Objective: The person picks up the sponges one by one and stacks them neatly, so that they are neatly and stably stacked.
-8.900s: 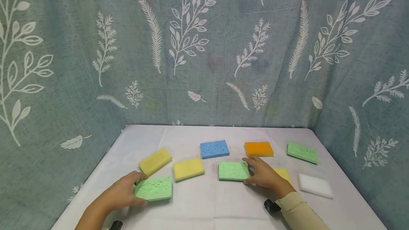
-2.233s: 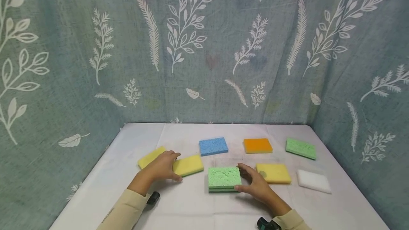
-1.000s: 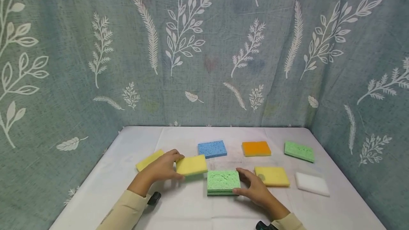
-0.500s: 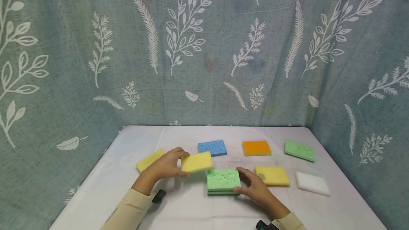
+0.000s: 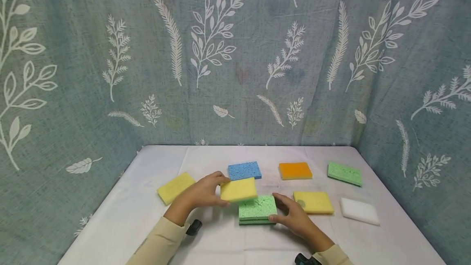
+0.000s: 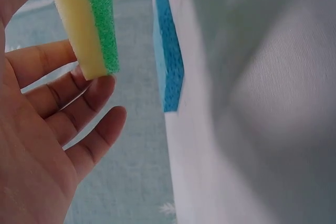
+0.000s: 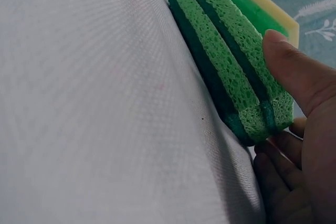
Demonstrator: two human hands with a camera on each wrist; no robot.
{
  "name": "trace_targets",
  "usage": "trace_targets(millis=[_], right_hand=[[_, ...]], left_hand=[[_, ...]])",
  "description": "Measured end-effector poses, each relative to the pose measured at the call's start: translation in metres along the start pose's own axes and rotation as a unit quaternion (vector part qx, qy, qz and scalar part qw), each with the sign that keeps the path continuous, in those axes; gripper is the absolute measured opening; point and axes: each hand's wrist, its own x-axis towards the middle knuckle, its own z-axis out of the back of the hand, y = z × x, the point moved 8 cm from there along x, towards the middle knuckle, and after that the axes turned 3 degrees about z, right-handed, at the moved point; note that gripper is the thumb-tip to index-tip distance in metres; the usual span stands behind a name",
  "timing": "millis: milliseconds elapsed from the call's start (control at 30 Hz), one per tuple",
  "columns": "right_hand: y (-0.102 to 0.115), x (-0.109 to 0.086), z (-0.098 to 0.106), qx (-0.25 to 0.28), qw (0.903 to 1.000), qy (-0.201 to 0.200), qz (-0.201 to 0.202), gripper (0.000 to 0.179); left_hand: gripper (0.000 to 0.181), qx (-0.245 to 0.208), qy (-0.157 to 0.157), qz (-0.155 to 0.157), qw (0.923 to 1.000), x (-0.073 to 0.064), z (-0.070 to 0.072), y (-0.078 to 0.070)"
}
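Note:
My left hand pinches a yellow sponge by its left end, above the table. In the left wrist view this sponge shows a green scouring layer. It overlaps the far left corner of two stacked green sponges in the head view. The right wrist view shows the green sponges one on top of the other, each with a dark green layer below, and the yellow sponge tilted beyond them. My right hand grips the stack at its right end, thumb in front and fingers behind.
On the white table lie a yellow sponge at left, a blue one and an orange one farther back, and a green one at far right. Another yellow sponge and a white one lie right of the stack.
Earlier my left hand brought a green sponge, now stacked on the other. Since then it has picked up the yellow sponge and moved it right towards the stack. My right hand stays at the stack.

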Motion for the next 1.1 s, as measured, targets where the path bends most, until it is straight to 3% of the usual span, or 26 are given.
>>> trace_targets(millis=[133, 433, 700, 1100], right_hand=[[0.000, -0.001, 0.000, 0.009, 1.0000, 0.001, 0.000, 0.087], [0.000, -0.002, 0.001, 0.036, 0.9993, 0.006, 0.006, 0.083], [0.000, -0.001, 0.001, 0.018, 0.9998, 0.009, 0.008, 0.087], [-0.001, 0.000, 0.000, 0.013, 0.9998, 0.005, -0.012, 0.089]], left_hand=[[0.069, 0.001, 0.004, -0.013, 0.9999, 0.004, -0.004, -0.009], [0.075, 0.010, 0.038, 0.006, 0.9992, 0.010, -0.022, -0.018], [0.078, 0.035, 0.033, -0.014, 0.9988, 0.014, -0.023, -0.030], [0.079, 0.032, 0.045, -0.024, 0.9982, 0.018, -0.031, -0.041]])
